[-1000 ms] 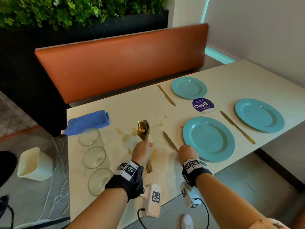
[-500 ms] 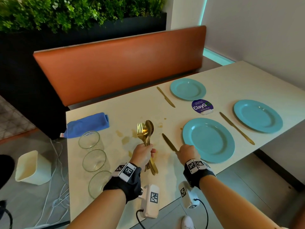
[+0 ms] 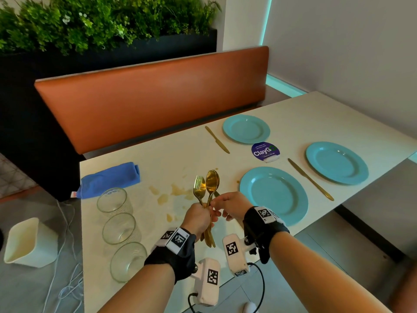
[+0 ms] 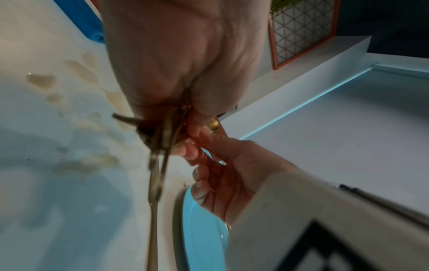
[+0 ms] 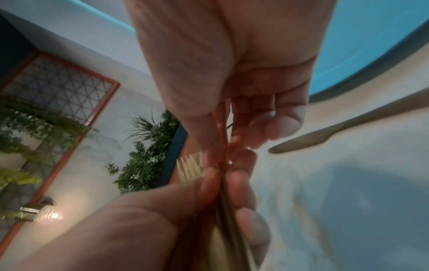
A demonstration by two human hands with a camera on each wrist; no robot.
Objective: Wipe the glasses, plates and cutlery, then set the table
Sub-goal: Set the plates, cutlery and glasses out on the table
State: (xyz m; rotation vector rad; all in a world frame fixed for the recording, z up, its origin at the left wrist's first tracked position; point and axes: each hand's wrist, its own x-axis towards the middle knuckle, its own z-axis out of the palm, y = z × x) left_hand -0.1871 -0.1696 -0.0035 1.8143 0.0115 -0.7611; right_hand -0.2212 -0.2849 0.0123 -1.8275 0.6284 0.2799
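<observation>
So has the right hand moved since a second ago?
Yes. The right hand has left the knife beside the near plate and gone left to the gold cutlery held by the left hand.

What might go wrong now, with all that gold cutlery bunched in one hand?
The left hand grips the cutlery bundle by its handles while the right hand pinches at one piece; pulling it could loosen the others, which might drop. Brown spills lie just below, so anything dropped could get dirty.
</observation>
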